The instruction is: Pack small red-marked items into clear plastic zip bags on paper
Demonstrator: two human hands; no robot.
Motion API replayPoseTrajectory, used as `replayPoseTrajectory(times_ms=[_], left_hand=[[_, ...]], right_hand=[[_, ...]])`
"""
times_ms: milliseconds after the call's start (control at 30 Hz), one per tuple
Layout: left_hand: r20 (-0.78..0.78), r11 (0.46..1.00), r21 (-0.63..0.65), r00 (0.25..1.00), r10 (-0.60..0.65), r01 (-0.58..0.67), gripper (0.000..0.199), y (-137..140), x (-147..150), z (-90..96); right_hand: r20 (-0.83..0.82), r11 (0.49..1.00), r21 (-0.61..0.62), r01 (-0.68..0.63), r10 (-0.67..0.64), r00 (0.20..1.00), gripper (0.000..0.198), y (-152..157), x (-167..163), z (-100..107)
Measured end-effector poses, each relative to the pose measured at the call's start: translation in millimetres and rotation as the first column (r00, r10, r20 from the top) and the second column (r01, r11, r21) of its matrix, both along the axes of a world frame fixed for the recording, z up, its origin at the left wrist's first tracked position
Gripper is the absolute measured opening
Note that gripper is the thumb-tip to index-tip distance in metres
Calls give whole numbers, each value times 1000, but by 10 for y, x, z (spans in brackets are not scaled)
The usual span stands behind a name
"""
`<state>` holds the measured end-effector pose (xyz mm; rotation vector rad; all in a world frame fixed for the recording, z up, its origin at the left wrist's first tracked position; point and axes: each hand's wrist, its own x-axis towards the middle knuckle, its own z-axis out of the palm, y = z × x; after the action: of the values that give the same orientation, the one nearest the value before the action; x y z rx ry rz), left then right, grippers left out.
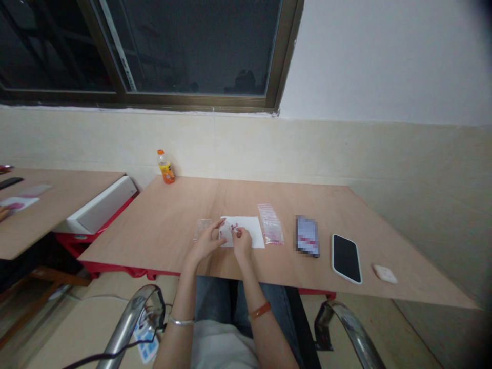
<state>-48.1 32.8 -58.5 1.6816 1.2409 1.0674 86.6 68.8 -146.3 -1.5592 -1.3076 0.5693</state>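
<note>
Both my hands are over a white sheet of paper (253,233) near the table's front edge. My left hand (205,243) has its thumb and forefinger at the edges of a small clear plastic bag (226,231), which lies over the sheet's left part. My right hand (242,242) is closed in a pinch beside the bag, on a small dark-pink piece (235,227) too tiny to make out further. Left of the sheet lies another clear bag (200,228), partly behind my left hand. A fanned row of clear plastic bags (272,225) overlaps the table just right of the paper.
On the wooden table (184,200), a blurred-out phone-like rectangle (307,236), a dark-screened phone (346,258) and a whitish case (385,273) sit to the right. An orange drink bottle (166,168) stands at the back left. Metal chair arms (128,323) flank me.
</note>
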Motion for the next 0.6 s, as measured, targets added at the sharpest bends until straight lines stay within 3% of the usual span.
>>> replayPoseTrajectory(times_ms=[267, 600], left_hand=[[-6, 1000, 29, 1000, -8, 8, 55, 5, -17, -14], [-1, 999, 26, 999, 36, -36, 55, 10, -27, 9]], right_hand=[[98, 997, -41, 69, -65, 993, 22, 52, -81, -23], [41, 998, 11, 68, -69, 997, 20, 45, -77, -112]])
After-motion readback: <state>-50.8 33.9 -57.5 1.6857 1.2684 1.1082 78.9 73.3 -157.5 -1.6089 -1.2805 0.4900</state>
